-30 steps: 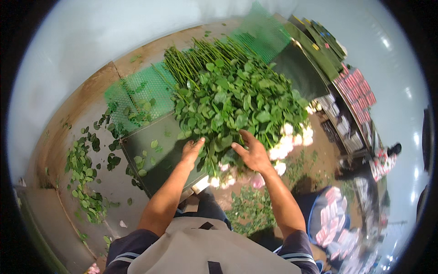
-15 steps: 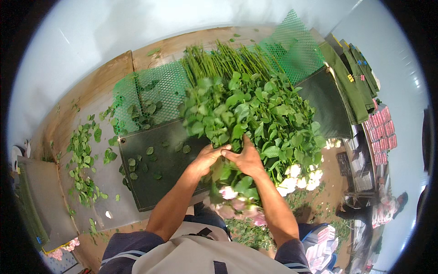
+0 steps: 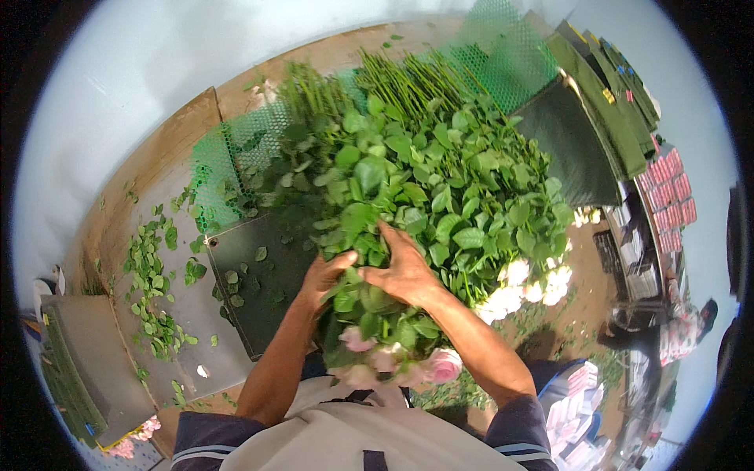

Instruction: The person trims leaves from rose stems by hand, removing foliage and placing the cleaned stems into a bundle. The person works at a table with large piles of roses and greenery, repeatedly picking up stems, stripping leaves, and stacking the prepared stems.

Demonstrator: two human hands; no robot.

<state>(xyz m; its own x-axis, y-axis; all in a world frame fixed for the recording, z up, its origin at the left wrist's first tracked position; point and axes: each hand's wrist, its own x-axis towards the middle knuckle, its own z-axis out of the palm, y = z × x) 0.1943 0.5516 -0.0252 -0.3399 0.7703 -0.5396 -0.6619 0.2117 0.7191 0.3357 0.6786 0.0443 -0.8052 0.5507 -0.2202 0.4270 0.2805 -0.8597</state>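
Both the left hand (image 3: 324, 279) and right hand (image 3: 404, 271) are clamping a rose bunch (image 3: 349, 220) at centre. If pulled unevenly, its leaves (image 3: 369, 174) could be snagging on the rose pile (image 3: 463, 188) at two o'clock and tearing. Further right, pale blooms (image 3: 514, 275) are overhanging the bench (image 3: 200, 314) edge at four o'clock; beyond, a dark mat (image 3: 564, 153) is offering room.

left grip (image 3: 323, 279): curled | right grip (image 3: 404, 271): curled, back up | thumbs (image 3: 344, 261): near, apart | forearms (image 3: 481, 345): converging forward
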